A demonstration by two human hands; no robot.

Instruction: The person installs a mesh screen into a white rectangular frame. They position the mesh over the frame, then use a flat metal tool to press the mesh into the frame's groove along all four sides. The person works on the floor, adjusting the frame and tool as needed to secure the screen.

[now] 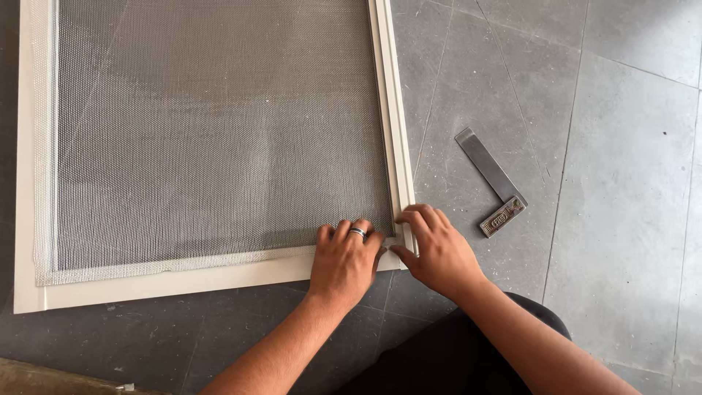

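The fingers of the left hand (344, 260) lie close together, curled down with the tips pressing on the grey mesh (212, 132) right at its lower right corner; a dark ring sits on one of them. They hold nothing, they only press flat. The right hand (436, 250) sits just beside it at 3 o'clock, thumb and forefinger brought near each other in a pinch at the corner of the white frame (398, 146), the tips touching the frame's right rail where it meets the bottom rail; whether a strip or cord is caught between them cannot be told. The two hands nearly touch at the thumbs.

The frame lies flat on the grey tiled floor (621, 183), filling the upper left of the view. Its right rail runs from the corner towards 12 o'clock, leaning slightly to 11, and its bottom rail runs off towards 9 o'clock, dipping a little to 8. The mesh lies over the frame, its lower edge loose and wavy on the bottom rail, its left edge overlapping the left rail.

At 2 o'clock from the right hand, well apart from the frame, a metal try square (494, 184) rests on the floor, blade pointing to 11 o'clock, stock at its lower end.

Both forearms enter from 6 o'clock, above a dark-clothed knee (439, 358)
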